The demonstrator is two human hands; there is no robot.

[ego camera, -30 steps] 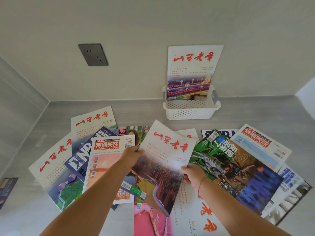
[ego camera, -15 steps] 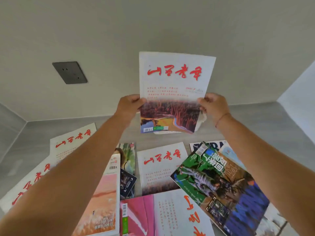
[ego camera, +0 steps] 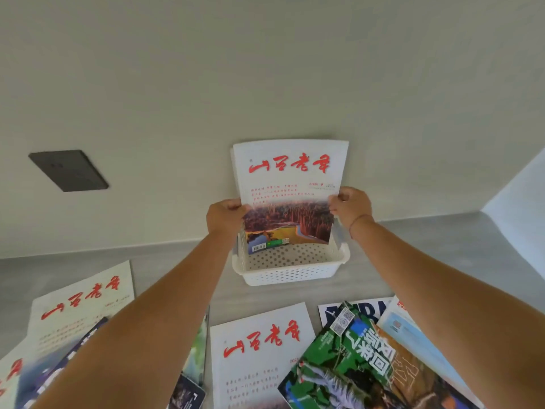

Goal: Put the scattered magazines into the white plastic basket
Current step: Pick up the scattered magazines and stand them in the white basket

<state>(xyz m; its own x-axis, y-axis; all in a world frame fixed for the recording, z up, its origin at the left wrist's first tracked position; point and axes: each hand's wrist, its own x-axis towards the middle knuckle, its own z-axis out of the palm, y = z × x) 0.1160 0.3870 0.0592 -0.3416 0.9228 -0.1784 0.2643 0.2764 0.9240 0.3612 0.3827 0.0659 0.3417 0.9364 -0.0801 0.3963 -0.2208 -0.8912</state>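
While my left hand (ego camera: pixel 224 217) and right hand (ego camera: pixel 351 205) each keep a clamped grip on a side edge of the magazine (ego camera: pixel 290 190), its lower edge sits inside the white plastic basket (ego camera: pixel 290 274), directly below my grip. I should lower it upright, square to the far wall, then release both sides together. Other magazines (ego camera: pixel 259 352) lie on the desk (ego camera: pixel 413 261), nearer me.

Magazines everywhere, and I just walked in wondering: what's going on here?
A person is tidying them. The left hand and right hand hold one white magazine with red lettering upright by its sides, its bottom edge inside the white plastic basket by the wall. Several more magazines lie scattered on the grey surface.
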